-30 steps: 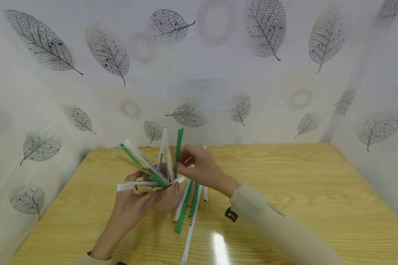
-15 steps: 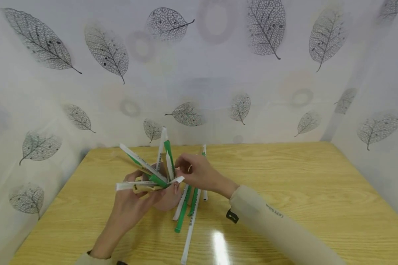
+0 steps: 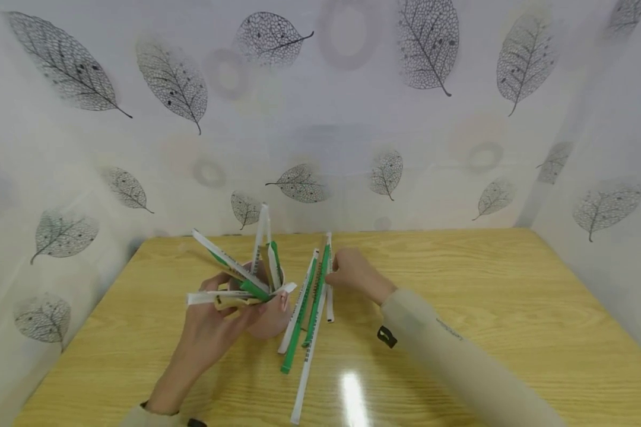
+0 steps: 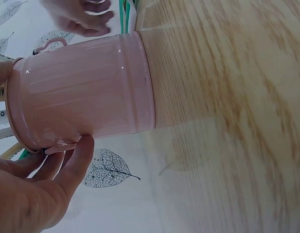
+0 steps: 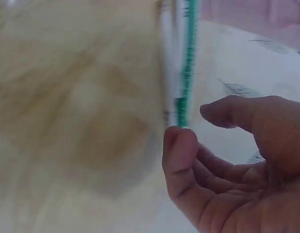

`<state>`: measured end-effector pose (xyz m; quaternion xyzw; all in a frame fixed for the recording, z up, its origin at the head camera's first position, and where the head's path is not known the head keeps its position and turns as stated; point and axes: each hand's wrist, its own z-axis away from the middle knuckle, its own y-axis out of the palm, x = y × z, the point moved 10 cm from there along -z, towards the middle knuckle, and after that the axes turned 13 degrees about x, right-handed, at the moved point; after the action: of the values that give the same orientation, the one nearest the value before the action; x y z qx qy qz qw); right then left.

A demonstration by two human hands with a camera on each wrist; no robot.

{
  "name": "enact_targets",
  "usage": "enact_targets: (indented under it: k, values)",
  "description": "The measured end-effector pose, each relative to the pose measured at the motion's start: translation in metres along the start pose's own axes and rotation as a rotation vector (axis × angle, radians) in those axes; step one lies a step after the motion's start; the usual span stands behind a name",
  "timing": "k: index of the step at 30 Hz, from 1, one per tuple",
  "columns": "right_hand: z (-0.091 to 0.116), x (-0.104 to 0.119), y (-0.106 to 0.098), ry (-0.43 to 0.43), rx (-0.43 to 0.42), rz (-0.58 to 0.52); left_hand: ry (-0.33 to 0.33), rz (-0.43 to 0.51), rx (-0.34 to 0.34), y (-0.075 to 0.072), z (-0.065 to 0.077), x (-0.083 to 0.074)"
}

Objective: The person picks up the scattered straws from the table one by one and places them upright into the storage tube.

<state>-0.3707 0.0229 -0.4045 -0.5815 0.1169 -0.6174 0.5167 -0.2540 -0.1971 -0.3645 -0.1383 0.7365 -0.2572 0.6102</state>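
My left hand [image 3: 210, 335] grips a pink metal bucket [image 4: 86, 87] with small side handles, its fingers bent around the rim. Thin paper-wrapped sticks [image 3: 221, 254], white and green, jut out of the bucket at various slants, some leaning over the rim. To its right a loose row of more wrapped sticks [image 3: 294, 344] lies on the table. At the far right end of this row my right hand [image 3: 357, 274] hovers over or touches the sticks. The right wrist view has its thumb and forefinger apart, the fingertip beside a blurred white-and-green stick [image 5: 187, 63], with nothing pinched.
The wooden table [image 3: 459, 332] extends to both sides and toward the front. A pale leaf-printed curtain [image 3: 438, 148] borders it at the back and sides. A longer white stick [image 3: 301, 385] reaches toward the front edge.
My right hand has lowered a green stick into the bucket, let it go, and moved right to the row on the table. The left hand still holds the bucket in place.
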Motion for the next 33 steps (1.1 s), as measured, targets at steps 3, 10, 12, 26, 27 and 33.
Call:
enact_targets:
  k: [3,10,12,26,27,33]
  values:
    - [-0.01,-0.011,0.011,0.038,0.036,0.025,0.001,-0.003,-0.003,-0.001,0.002,0.0]
    - [-0.012,-0.028,0.0,0.151,0.055,0.064,0.018,0.007,-0.003,0.001,-0.001,-0.004]
    - [-0.008,-0.033,-0.002,0.2,0.087,0.048,0.001,0.016,-0.007,0.0,-0.001,-0.003]
    - [0.022,-0.06,-0.02,0.156,0.035,-0.018,-0.047,0.002,-0.007,-0.001,0.003,0.006]
    - [0.024,-0.058,-0.026,0.126,0.01,-0.034,-0.054,0.0,-0.005,0.0,0.003,0.007]
    - [0.05,-0.01,-0.076,-0.24,-0.25,-0.14,-0.028,0.005,-0.004,0.0,0.002,0.004]
